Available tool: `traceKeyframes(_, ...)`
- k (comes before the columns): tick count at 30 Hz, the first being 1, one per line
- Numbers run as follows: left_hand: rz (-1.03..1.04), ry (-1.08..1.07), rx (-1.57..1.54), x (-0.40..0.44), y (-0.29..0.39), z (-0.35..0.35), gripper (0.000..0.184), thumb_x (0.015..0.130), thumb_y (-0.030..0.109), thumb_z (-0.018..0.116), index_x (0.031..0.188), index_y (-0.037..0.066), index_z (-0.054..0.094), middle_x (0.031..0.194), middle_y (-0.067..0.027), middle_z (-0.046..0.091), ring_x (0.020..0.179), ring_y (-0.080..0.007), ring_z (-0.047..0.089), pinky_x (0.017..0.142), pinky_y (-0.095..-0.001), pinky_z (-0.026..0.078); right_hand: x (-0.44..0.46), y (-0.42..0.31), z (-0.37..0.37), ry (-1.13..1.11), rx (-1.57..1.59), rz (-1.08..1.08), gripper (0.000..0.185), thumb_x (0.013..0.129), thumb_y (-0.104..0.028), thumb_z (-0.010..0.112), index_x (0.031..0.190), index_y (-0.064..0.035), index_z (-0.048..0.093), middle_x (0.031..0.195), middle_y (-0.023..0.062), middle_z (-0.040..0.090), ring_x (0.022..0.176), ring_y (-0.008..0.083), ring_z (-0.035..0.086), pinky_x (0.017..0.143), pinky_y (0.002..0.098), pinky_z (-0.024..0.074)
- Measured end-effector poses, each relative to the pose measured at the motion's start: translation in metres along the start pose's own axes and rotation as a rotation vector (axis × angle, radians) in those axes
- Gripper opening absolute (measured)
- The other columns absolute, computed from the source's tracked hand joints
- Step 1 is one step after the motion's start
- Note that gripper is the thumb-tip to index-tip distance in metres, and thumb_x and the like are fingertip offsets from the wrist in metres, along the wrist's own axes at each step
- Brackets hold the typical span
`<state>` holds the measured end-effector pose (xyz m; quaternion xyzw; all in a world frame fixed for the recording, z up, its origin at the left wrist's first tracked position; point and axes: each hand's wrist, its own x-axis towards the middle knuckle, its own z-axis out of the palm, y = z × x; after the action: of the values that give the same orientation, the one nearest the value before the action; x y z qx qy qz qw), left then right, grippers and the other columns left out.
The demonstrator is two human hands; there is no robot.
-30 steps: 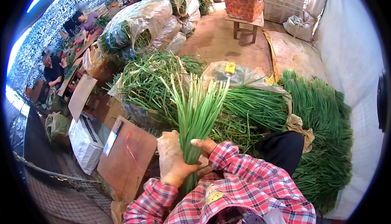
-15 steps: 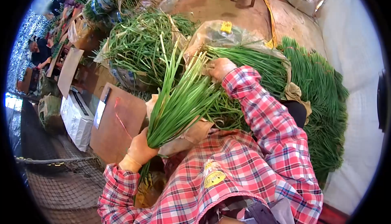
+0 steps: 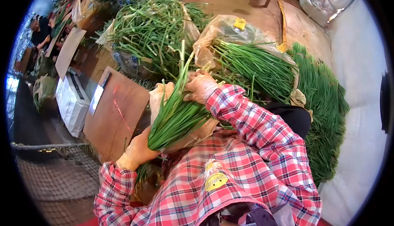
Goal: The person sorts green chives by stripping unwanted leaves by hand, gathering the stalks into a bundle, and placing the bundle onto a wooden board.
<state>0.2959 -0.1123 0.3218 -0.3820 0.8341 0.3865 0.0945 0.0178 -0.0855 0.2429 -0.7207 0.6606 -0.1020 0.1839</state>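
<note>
A bunch of garlic chives [image 3: 176, 121] fans out in front of my chest, its pale stalk ends pointing up and away. My left hand [image 3: 140, 148] is closed round the leafy lower part. At the upper end my right hand [image 3: 201, 87] has its fingers curled against the stalks; the fingertips are partly hidden. Just beyond that hand, more chives [image 3: 256, 63] lie in an open clear plastic bag [image 3: 225, 24]. A heap of loose, tangled leaves [image 3: 150, 35] rises to the left of that bag.
A brown board [image 3: 117, 115] at left carries a knife [image 3: 98, 96] and a red string. Beside it stands a white box [image 3: 72, 102]. Chives are stacked in a long pile [image 3: 324, 115] at right, along a white sheet [image 3: 361, 102]. Another person [image 3: 41, 33] sits far left.
My right hand has come down and left along the bunch, drawing its stalk ends closer together. The bagged chives are more exposed. My left hand has stayed nearly in place.
</note>
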Motion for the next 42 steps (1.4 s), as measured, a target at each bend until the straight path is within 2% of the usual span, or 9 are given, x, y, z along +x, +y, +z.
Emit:
traceKeyframes(4,0.061,-0.069,-0.094,-0.002,-0.017,-0.005,0.067,0.068,0.029,0.071,0.124,0.006,0.043,0.100,-0.0220,0.059,0.096,-0.0355,0.057,0.080,-0.0379,0.046,0.000,0.009,0.013,0.088,1.401,0.129,0.024,0.074,-0.008,0.069,0.097,-0.0040,0.066,0.091,0.0091,0.067,0.085,0.0168,0.063,0.078,0.0264,0.0491)
traceKeyframes(12,0.074,-0.191,-0.127,0.004,-0.021,-0.016,0.080,0.059,0.019,0.075,0.127,0.000,0.038,0.104,-0.0172,0.059,0.098,-0.0244,0.057,0.085,-0.0331,0.044,-0.049,0.081,-0.065,0.898,1.789,0.345,0.027,0.077,-0.006,0.063,0.100,0.0055,0.056,0.074,0.0030,0.057,0.054,0.0100,0.050,0.054,0.0232,0.0491)
traceKeyframes(16,0.044,-0.189,-0.072,0.002,-0.030,-0.016,0.080,0.059,0.019,0.075,0.127,0.000,0.038,0.104,-0.0162,0.060,0.098,-0.0234,0.057,0.085,-0.0324,0.044,-0.094,0.153,-0.069,0.881,1.433,0.500,0.028,0.081,-0.011,0.062,0.107,-0.0026,0.056,0.080,0.0030,0.060,0.067,0.0122,0.055,0.063,0.0269,0.0494)
traceKeyframes(20,0.099,-0.168,-0.130,0.001,-0.033,-0.011,0.073,0.062,0.021,0.071,0.126,0.004,0.041,0.101,-0.0214,0.060,0.096,-0.0335,0.057,0.082,-0.0371,0.045,-0.095,0.103,-0.030,-0.323,-0.151,0.719,0.028,0.080,-0.018,0.062,0.108,-0.0188,0.060,0.098,0.0054,0.062,0.090,0.0197,0.058,0.080,0.0309,0.0479)
traceKeyframes(23,0.094,-0.158,-0.116,0.001,-0.029,-0.011,0.073,0.061,0.021,0.072,0.125,0.004,0.041,0.100,-0.0218,0.060,0.095,-0.0339,0.058,0.081,-0.0374,0.046,-0.075,0.047,-0.027,0.308,0.120,0.180,0.030,0.077,-0.026,0.065,0.107,-0.0235,0.061,0.105,0.0043,0.061,0.094,0.0218,0.059,0.083,0.0329,0.0483)
traceKeyframes(27,0.098,-0.165,-0.047,0.005,-0.020,-0.015,0.072,0.061,0.021,0.072,0.125,0.004,0.042,0.098,-0.0216,0.060,0.093,-0.0333,0.058,0.080,-0.0368,0.046,-0.032,-0.015,-0.016,0.356,-0.146,-0.134,0.021,0.080,-0.027,0.061,0.100,-0.0209,0.062,0.106,0.0010,0.059,0.087,0.0222,0.061,0.076,0.0347,0.0504)
traceKeyframes(31,0.025,-0.207,-0.056,0.002,-0.018,-0.015,0.081,0.058,0.018,0.076,0.127,0.001,0.039,0.101,-0.0185,0.060,0.096,-0.0276,0.058,0.084,-0.0337,0.045,-0.005,-0.010,-0.009,0.106,-0.013,0.226,0.019,0.085,-0.031,0.051,0.094,-0.0186,0.062,0.091,0.0058,0.064,0.082,0.0232,0.063,0.070,0.0383,0.0504)
traceKeyframes(37,0.096,-0.130,0.029,0.002,-0.033,-0.012,0.076,0.062,0.022,0.072,0.127,0.006,0.038,0.094,-0.0233,0.060,0.091,-0.0369,0.058,0.077,-0.0398,0.048,-0.045,0.085,-0.054,1.027,1.520,0.569,0.011,0.085,-0.016,0.057,0.090,-0.0063,0.060,0.083,0.0053,0.062,0.067,0.0141,0.055,0.073,0.0332,0.0489)
traceKeyframes(42,0.133,-0.053,0.069,0.002,-0.027,-0.008,0.065,0.068,0.018,0.065,0.126,0.007,0.039,0.088,-0.0252,0.059,0.085,-0.0394,0.058,0.071,-0.0421,0.048,-0.114,0.152,-0.063,1.285,1.546,0.678,0.013,0.085,-0.020,0.055,0.083,-0.0087,0.062,0.081,0.0023,0.062,0.071,0.0177,0.057,0.073,0.0355,0.0497)
